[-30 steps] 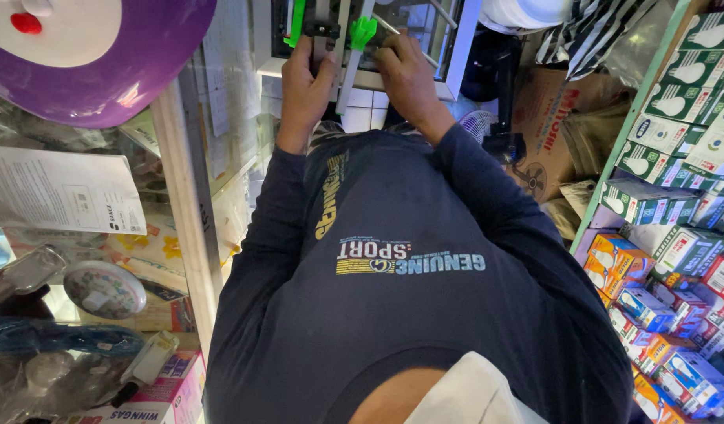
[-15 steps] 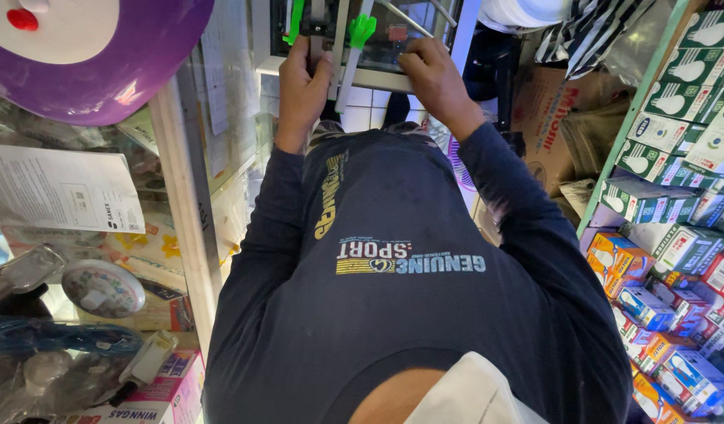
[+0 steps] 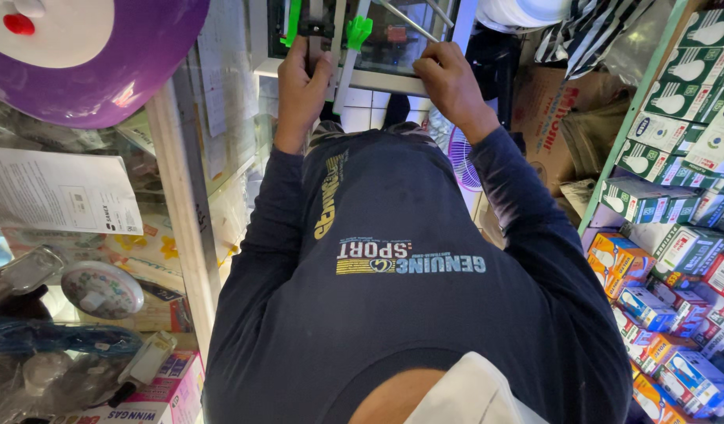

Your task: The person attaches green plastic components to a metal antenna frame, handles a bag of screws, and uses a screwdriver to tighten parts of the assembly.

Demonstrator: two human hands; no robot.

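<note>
my left hand [image 3: 301, 88] is closed around a dark upright bar [image 3: 318, 31] at the front of a glass-fronted cabinet [image 3: 393, 43], thumb against it, just beside two bright green clips [image 3: 358, 31]. my right hand [image 3: 448, 82] is curled with fingers hooked over the cabinet's white lower frame [image 3: 378, 81]; whether it grips anything more than the frame edge, i cannot tell. the cabinet sits directly ahead of my chest, at the top of view. a small fan [image 3: 462, 157] shows below my right forearm. to my right, a green shelf [image 3: 625, 133] stacked with boxed bulbs [image 3: 676, 110]. to my left, a glass counter [image 3: 181, 204] and a purple balloon [image 3: 103, 55].
</note>
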